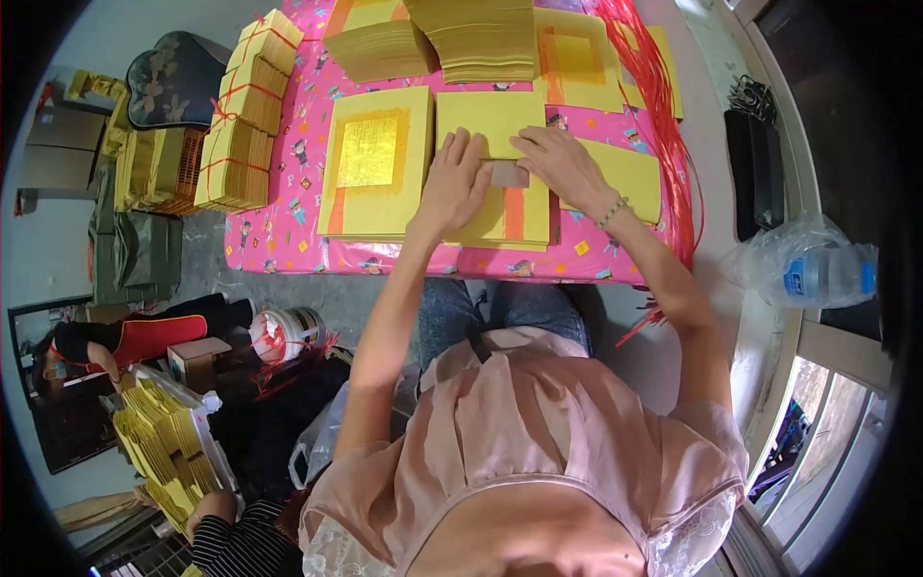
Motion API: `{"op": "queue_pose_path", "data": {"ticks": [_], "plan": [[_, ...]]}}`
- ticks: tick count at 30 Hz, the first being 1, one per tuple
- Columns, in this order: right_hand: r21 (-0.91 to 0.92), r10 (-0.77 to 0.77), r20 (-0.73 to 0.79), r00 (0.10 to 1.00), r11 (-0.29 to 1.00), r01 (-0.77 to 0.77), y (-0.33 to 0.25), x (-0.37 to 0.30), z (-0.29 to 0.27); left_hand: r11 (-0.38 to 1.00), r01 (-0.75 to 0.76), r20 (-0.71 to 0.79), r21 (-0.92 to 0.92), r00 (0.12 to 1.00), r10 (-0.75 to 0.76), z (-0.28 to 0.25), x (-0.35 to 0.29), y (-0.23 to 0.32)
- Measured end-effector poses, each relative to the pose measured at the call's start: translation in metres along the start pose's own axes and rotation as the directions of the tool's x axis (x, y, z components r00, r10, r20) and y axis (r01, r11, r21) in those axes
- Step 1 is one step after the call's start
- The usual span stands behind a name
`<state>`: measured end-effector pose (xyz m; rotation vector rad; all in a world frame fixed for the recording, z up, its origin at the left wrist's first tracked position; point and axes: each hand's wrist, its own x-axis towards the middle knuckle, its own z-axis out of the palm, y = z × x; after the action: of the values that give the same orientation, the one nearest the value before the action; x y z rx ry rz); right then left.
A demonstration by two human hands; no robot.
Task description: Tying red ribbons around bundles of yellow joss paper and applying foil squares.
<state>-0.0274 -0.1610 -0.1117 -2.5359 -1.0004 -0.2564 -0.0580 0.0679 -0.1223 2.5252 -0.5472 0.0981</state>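
Observation:
A yellow paper sheet lies folded over on a pile of similar sheets in front of me. Below its folded part show a greyish patch and an orange band. My left hand rests on the left side of the sheet, its fingers stretched forward and lying flat. On the right side, the fingers of my right hand reach inward and lie flat across the paper, with a beaded bracelet on that wrist. Left of my left hand sits another pile of yellow paper, topped with a shiny gold square.
A pink patterned cloth covers the table. Tied bundles stand at its left, thick stacks at the back, red strings along the right. A bagged bottle is at far right. At lower left, another person's hand touches yellow papers.

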Motion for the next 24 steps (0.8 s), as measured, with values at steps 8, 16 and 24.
{"op": "queue_pose_path", "data": {"ticks": [8, 16, 24], "plan": [[0.038, -0.112, -0.278, 0.954, 0.991, 0.127, 0.022, -0.001, -0.003, 0.993, 0.111, -0.327, -0.051, 0.937, -0.121, -0.014, 0.003, 0.029], [-0.076, -0.205, -0.346, 0.916, 0.979, 0.191, 0.015, -0.018, -0.008, 0.703, 0.302, -0.261, -0.644, 0.777, -0.573, -0.009, 0.023, 0.021], [0.083, -0.008, -0.394, 0.919, 0.996, 0.044, 0.003, -0.04, -0.019, 0.332, 0.084, -0.169, -0.939, 0.729, -0.663, -0.018, 0.023, 0.05]]}}
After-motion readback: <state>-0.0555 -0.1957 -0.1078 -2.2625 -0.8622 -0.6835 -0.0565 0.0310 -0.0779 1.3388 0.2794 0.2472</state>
